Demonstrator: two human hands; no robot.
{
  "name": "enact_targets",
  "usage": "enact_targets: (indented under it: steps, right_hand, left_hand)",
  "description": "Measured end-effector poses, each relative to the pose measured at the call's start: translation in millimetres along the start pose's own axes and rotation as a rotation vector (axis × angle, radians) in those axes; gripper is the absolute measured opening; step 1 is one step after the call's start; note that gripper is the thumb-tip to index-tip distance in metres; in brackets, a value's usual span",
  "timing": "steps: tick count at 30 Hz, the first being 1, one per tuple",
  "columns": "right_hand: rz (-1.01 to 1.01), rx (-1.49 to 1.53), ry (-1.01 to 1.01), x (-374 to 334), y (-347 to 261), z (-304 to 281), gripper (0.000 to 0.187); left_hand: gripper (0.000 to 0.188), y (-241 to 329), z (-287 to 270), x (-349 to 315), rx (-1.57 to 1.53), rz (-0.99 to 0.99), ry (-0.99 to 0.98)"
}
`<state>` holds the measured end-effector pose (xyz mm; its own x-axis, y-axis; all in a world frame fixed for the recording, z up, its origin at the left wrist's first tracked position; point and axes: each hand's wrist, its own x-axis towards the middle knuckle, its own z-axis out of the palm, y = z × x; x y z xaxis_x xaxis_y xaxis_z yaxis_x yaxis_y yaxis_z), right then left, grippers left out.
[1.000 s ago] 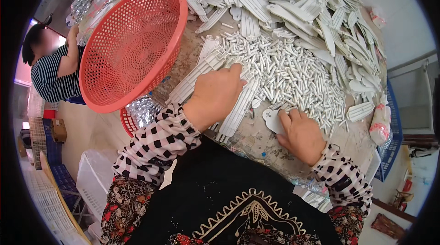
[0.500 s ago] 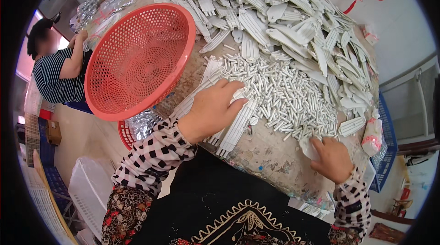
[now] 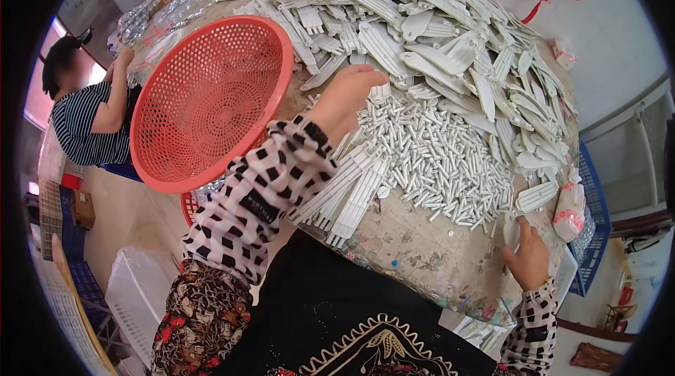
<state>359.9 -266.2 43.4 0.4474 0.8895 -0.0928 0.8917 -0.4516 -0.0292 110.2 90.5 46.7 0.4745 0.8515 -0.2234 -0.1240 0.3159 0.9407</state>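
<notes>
My left hand [image 3: 348,98] reaches over the table with its fingers closed on the end of a white ribbed plastic piece [image 3: 380,93]. Its fingertips are partly hidden. My right hand [image 3: 529,258], near the right table edge, pinches a thin white plastic piece [image 3: 512,230]. Between the hands spreads a heap of short white pegs [image 3: 450,161]. Long ribbed white strips [image 3: 355,197] lie at the near edge, below my left forearm. Farther back rises a large pile of white ribbed and paddle-shaped plastic pieces [image 3: 429,31].
A red perforated basket [image 3: 144,133] stands tilted left of my left arm, above a second red basket [image 3: 187,207]. A white-and-pink packet [image 3: 568,211] and a blue crate [image 3: 594,200] are at the right. Another person in a striped top [image 3: 88,119] works at the far left.
My left hand has left the near ribbed strips and moved up and away to a piece by the back pile. My right hand has shifted slightly right, still with a white piece.
</notes>
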Motion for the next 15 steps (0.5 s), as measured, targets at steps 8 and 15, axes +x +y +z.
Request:
enact_targets:
  steps: [8, 15]
  right_hand:
    - [-0.227, 0.08, 0.136, 57, -6, -41, 0.045]
    - [-0.114, 0.429, 0.382, 216, -33, -82, 0.037]
  left_hand:
    - [0.034, -15, 4, 66, 0.122, 0.029, 0.155]
    - [0.043, -33, 8, 117, 0.369, -0.099, 0.237]
